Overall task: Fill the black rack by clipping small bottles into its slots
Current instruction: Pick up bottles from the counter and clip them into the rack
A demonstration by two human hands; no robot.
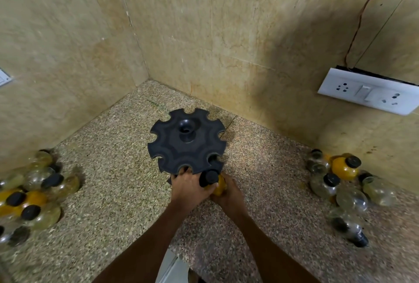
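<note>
A round black rack [179, 144] with notched slots around its rim stands on the speckled counter near the corner. All the slots I can see in its top disc are bare. My left hand [189, 186] grips the rack's near edge, fingers hooked into a notch. My right hand [226, 194] holds a small yellow-filled bottle [218, 186] with a black cap [209, 177], pressed against the rack's lower tier at the near right. A pile of small bottles [29, 196] lies at the left, another bottle pile [342, 187] at the right.
Beige stone walls meet in a corner behind the rack. A white socket and switch plate [369, 93] with a red wire above it is on the right wall. The counter's front edge [179, 257] runs below my forearms.
</note>
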